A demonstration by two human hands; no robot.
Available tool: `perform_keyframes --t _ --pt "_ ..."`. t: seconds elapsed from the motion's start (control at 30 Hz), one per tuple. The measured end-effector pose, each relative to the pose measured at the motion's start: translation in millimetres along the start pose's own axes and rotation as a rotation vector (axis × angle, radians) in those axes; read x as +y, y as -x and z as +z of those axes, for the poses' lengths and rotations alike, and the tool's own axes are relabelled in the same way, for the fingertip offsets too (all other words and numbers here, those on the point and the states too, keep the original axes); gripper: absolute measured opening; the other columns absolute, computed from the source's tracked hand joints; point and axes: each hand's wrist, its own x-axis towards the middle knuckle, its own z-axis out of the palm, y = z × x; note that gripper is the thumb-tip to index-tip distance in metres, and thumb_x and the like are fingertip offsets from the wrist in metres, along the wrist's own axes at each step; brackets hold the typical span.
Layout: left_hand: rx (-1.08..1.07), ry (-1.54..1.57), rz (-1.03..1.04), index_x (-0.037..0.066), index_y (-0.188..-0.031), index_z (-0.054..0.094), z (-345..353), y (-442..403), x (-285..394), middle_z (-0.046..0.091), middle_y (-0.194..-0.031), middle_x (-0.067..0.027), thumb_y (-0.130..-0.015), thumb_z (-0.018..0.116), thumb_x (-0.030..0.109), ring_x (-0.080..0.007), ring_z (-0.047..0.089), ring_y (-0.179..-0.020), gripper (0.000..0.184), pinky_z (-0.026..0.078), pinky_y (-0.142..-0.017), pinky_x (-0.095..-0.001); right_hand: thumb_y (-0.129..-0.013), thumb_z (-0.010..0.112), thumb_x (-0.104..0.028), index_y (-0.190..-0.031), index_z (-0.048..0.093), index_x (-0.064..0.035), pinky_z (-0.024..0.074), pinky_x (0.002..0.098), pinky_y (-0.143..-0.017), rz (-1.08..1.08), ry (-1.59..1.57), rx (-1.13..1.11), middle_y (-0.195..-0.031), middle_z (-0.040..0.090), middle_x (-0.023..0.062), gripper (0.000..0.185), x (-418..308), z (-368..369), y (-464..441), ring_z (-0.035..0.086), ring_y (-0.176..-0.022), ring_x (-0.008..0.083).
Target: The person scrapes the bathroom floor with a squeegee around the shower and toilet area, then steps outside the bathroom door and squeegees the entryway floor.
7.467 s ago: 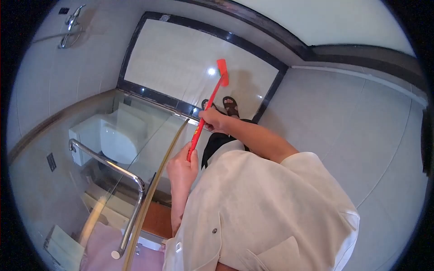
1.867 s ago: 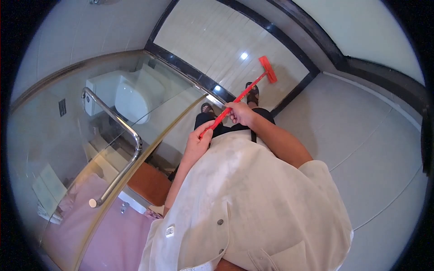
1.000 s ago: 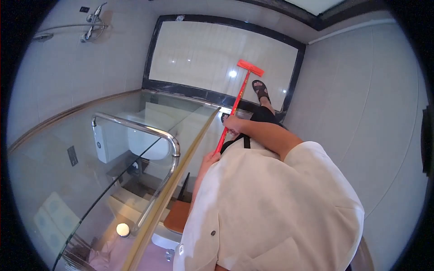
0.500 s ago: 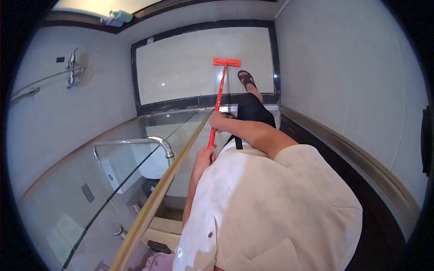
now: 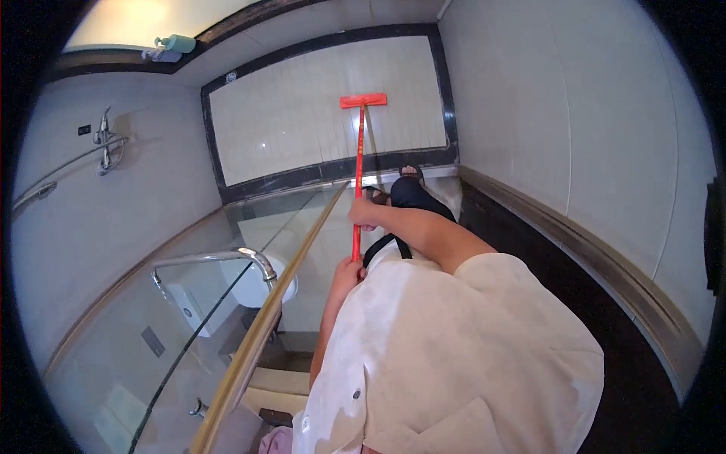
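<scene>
Handle (image 5: 358, 170) with unreadable yellow marks (image 5: 359, 155)

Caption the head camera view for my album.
Left hand and right hand grip a red pole, its wide red head over a pale floor.

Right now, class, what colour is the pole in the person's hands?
The pole is bright red, seen best in the head view.

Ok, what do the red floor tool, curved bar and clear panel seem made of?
Red floor tool: perhaps plastic or coated metal, going by its smooth, straight handle; the head is too small to judge. Curved bar: likely polished chrome-plated metal, given its bright highlights. Clear panel: probably smooth glass, since the toilet shows through; acrylic remains possible.
</scene>
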Motion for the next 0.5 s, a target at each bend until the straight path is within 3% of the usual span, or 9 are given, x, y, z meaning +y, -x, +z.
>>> perform_keyframes --t 0.03,0.1,0.13,0.17,0.3,0.37,0.4,0.5 --pt "0.07 -0.092 -0.001 0.002 -0.099 0.059 6.2 16.1 2.6 0.054 -0.066 -0.0012 -0.089 0.052 0.018 -0.0097 0.046 -0.052 0.021 0.035 -0.048 -0.0247 -0.083 0.043 -0.011 -0.078 0.059 0.0068 0.0414 0.0383 -0.034 0.011 -0.01 -0.012 -0.059 0.054 0.0173 0.024 5.0 4.2 5.8 0.052 -0.041 0.0247" --pt "0.133 -0.202 -0.017 0.002 -0.097 0.059 1.2 36.5 -15.4 0.054 -0.068 -0.0006 -0.089 0.053 0.018 -0.0094 0.048 -0.056 0.019 0.038 -0.051 -0.0248 -0.086 0.042 -0.011 -0.077 0.062 0.0052 0.0454 0.0409 -0.036 0.259 -0.431 -0.131 -0.059 0.057 0.018 0.027 -9.9 11.1 45.7 0.057 -0.044 0.0261" --pt "0.101 -0.224 0.069 0.002 -0.096 0.059 -6.0 39.2 -32.1 0.054 -0.069 -0.0002 -0.09 0.052 0.02 -0.0093 0.048 -0.06 0.02 0.039 -0.055 -0.0254 -0.085 0.041 -0.009 -0.077 0.061 0.0062 0.0437 0.0392 -0.035 0.155 -0.524 -0.223 -0.058 0.056 0.0179 0.026 0.0 16.7 50.0 0.056 -0.043 0.0261" --pt "0.07 -0.243 0.16 0.001 -0.094 0.058 -7.3 37.8 -39.7 0.054 -0.07 0.0002 -0.091 0.052 0.022 -0.0091 0.049 -0.064 0.021 0.04 -0.058 -0.026 -0.085 0.041 -0.009 -0.077 0.061 0.0062 0.0437 0.0392 -0.035 0.154 -0.525 -0.221 -0.058 0.056 0.0179 0.026 -2.1 15.5 59.6 0.056 -0.043 0.0261" --pt "0.046 -0.213 0.148 0.001 -0.091 0.057 24.1 38.4 -18.1 0.053 -0.072 0.0002 -0.092 0.052 0.024 -0.008 0.048 -0.066 0.024 0.041 -0.059 -0.0269 -0.082 0.045 -0.007 -0.075 0.063 0.0036 0.0433 0.0418 -0.037 0.262 -0.431 -0.032 -0.059 0.058 0.0158 0.022 1.5 2.3 78.5 0.059 -0.048 0.0269" --pt "0.076 -0.342 0.128 0.001 -0.089 0.056 47.3 23.9 11.8 0.052 -0.069 0.0004 -0.093 0.051 0.024 -0.0081 0.046 -0.062 0.024 0.039 -0.056 -0.0272 -0.076 0.056 -0.009 -0.072 0.067 -0.0014 0.0454 0.0437 -0.041 -0.465 0.723 -0.019 -0.062 0.063 0.0125 0.014 30.6 -23.3 61.8 0.063 -0.055 0.0281" --pt "0.067 -0.36 0.102 0.001 -0.089 0.056 62.6 17.1 30.7 0.052 -0.067 0.0001 -0.093 0.05 0.024 -0.0089 0.046 -0.06 0.024 0.039 -0.054 -0.0278 -0.076 0.056 -0.009 -0.072 0.067 -0.0014 0.0454 0.0437 -0.041 -0.461 0.714 -0.018 -0.062 0.063 0.0125 0.014 36.3 -35.8 59.2 0.063 -0.055 0.0281" --pt "0.02 -0.346 0.188 0.004 -0.083 0.053 106.6 -25.4 61.4 0.047 -0.061 0.0012 -0.094 0.049 0.029 -0.0094 0.043 -0.052 0.027 0.033 -0.046 -0.0278 -0.072 0.063 -0.015 -0.072 0.07 -0.0028 0.0534 0.043 -0.055 -0.005 0.256 0.639 -0.075 0.068 0.0138 0.013 53.6 -75.0 60.0 0.067 -0.07 0.0298"
